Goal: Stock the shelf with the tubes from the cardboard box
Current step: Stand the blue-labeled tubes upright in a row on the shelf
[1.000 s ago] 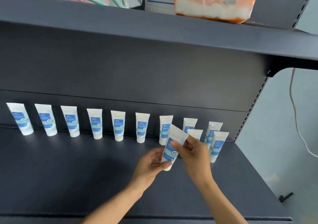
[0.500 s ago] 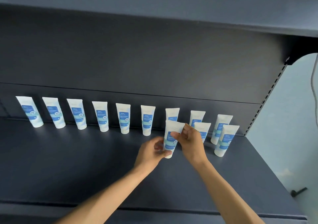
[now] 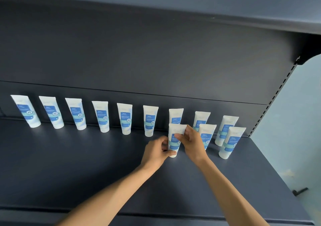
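Both hands, the left hand (image 3: 157, 152) and right hand (image 3: 192, 143), grip a white blue-labelled plastic tube (image 3: 174, 139) standing on the dark grey metal shelf (image 3: 69, 165), before a back row of tubes (image 3: 102, 116); a pale blue wall (image 3: 293, 121) lies to the right.

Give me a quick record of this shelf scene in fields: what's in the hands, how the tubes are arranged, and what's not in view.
held item: tube, upright, cap down on the shelf
left hand: grips the tube's lower part
right hand: pinches the tube's upper part
back row: nine tubes standing along the back panel
front row: two tubes at the right end, with the held tube next to them on the left
cardboard box: not in view
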Available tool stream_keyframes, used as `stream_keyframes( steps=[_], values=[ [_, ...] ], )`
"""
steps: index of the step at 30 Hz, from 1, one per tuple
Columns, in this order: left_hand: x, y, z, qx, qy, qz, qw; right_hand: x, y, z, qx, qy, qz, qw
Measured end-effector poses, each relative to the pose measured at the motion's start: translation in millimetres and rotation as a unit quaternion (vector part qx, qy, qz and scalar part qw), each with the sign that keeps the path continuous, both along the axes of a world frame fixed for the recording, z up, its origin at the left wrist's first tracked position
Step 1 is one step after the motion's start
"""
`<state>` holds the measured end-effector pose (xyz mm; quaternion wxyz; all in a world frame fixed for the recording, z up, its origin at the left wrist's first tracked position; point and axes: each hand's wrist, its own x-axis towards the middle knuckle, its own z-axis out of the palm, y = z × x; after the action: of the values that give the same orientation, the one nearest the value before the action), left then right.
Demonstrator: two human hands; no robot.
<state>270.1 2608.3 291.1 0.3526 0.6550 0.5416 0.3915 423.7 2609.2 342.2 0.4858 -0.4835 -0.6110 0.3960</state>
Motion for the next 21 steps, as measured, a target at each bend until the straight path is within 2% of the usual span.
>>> stream_keyframes(
  steps=[7,13,17,21],
  values=[
    [-3,4,-9,0.034,0.051,-0.02,0.998,3,4,-5,0.001,-0.012,0.004,1.0],
    [-2,5,-9,0.039,0.037,-0.009,0.998,4,3,-4,0.0,-0.018,0.011,1.0],
    [-1,3,-11,0.038,0.032,-0.01,0.999,5,-5,-7,0.0,-0.114,-0.047,0.992],
    [-2,-1,-10,0.059,0.049,-0.006,0.997,4,-21,-11,0.039,-0.199,-0.084,0.976]
  ],
)
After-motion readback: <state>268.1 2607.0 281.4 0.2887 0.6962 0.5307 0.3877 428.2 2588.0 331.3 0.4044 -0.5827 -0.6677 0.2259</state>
